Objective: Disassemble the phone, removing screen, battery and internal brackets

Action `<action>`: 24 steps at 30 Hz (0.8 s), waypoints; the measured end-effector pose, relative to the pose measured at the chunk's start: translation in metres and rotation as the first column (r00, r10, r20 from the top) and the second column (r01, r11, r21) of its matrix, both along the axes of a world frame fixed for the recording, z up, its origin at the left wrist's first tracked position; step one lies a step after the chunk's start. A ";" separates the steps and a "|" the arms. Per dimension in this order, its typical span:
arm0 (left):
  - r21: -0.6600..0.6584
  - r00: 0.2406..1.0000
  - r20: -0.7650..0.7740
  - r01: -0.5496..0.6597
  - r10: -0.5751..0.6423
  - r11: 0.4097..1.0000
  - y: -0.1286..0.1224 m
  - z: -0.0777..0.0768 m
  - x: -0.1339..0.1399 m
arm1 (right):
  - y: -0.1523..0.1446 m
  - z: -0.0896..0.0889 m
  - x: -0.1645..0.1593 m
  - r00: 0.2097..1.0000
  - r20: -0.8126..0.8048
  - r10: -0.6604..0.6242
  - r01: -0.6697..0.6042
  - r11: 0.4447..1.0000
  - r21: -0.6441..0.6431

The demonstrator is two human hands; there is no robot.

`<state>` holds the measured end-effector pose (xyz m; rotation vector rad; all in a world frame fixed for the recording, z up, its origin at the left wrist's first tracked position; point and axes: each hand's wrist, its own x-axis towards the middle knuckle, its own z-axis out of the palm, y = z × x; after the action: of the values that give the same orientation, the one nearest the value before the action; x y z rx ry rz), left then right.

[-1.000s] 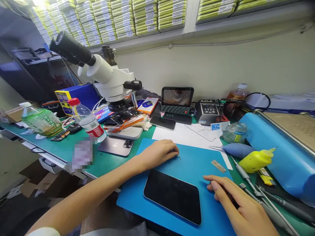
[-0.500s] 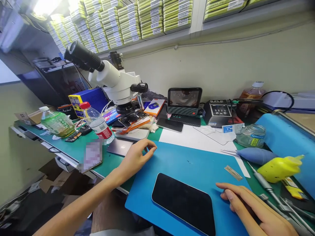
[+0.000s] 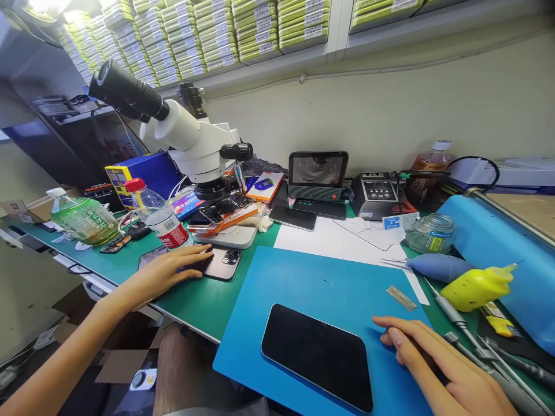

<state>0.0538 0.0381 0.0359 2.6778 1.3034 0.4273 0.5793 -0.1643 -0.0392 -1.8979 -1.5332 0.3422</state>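
Observation:
My left hand (image 3: 176, 268) lies with its fingers stretched over a silver phone (image 3: 220, 264), which rests back side up with its camera lenses showing. The fingers touch or nearly touch that phone; part of it is hidden beneath them. Another phone (image 3: 150, 257) is partly covered by the same hand. My right hand (image 3: 433, 358) rests at the right edge of the blue mat (image 3: 243, 329), index finger extended, the others loosely bent, nothing visible in it. Between the hands lies a larger phone (image 3: 318, 357) with a black screen. A thin metal strip (image 3: 401, 298) lies beyond my right hand.
A microscope (image 3: 191, 138) stands behind the left hand, next to a red-capped bottle (image 3: 158, 214). On the right are a blue air blower (image 3: 440, 270), a yellow bottle (image 3: 477, 289), a glass jar (image 3: 430, 234) and several slim tools. A soldering station (image 3: 373, 196) stands at the back.
My left hand has moved left from the mat's edge onto the silver phone, and its fingers have straightened. The right hand keeps its pose. The view has shifted slightly.

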 end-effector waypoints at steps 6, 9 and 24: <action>0.024 0.996 -0.061 -0.060 0.061 0.998 -0.007 -0.024 0.002 | 0.003 0.020 -0.007 1.000 -0.012 -0.009 0.009 1.000 0.017; 0.068 0.993 -0.070 -0.092 0.096 0.994 -0.008 -0.034 0.007 | 0.006 0.038 -0.014 0.999 -0.049 0.000 0.001 1.000 0.014; 0.123 0.991 -0.078 -0.099 0.109 0.987 -0.005 -0.064 -0.007 | 0.001 0.065 -0.033 0.989 -0.151 0.005 -0.012 0.999 -0.046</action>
<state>0.0473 0.0330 -0.0283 2.7605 1.4927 0.4209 0.5459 -0.1629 0.0259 -1.8567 -1.4442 0.5177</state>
